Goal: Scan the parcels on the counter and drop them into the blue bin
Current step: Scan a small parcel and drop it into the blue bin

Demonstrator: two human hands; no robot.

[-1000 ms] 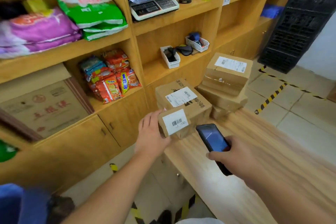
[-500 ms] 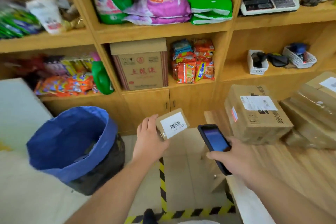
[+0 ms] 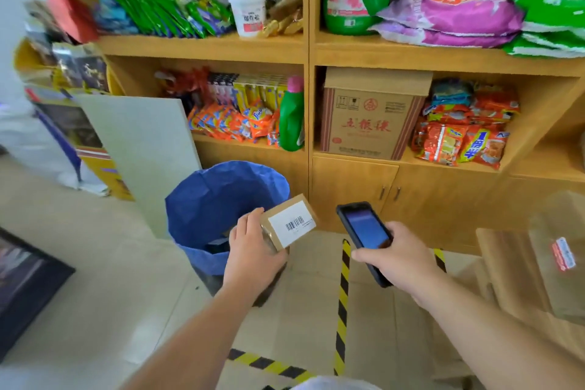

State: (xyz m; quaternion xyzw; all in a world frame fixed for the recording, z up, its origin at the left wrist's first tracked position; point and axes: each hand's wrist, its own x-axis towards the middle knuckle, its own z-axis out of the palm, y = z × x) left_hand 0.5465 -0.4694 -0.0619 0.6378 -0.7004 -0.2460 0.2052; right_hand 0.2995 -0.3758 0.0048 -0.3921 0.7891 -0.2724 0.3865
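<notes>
My left hand point(image 3: 253, 250) grips a small brown parcel point(image 3: 289, 222) with a white barcode label facing up. It hangs over the right rim of the blue bin point(image 3: 202, 199), which stands on the floor against the shelves and has something dark at its bottom. My right hand point(image 3: 395, 256) holds a black handheld scanner point(image 3: 364, 231), its lit screen tilted up, just right of the parcel. At the far right, blurred, a larger parcel point(image 3: 557, 260) lies on the wooden counter point(image 3: 500, 256).
Wooden shelving point(image 3: 308, 51) packed with snack bags, detergent bottles and a carton fills the back. A white board point(image 3: 142, 149) leans left of the bin. Yellow-black tape point(image 3: 343, 294) marks the floor. A dark frame point(image 3: 22, 288) lies at the left edge.
The view has swung left from the counter to the bin. My left hand carried the small parcel off the counter and over to the bin's rim; my right hand still holds the scanner.
</notes>
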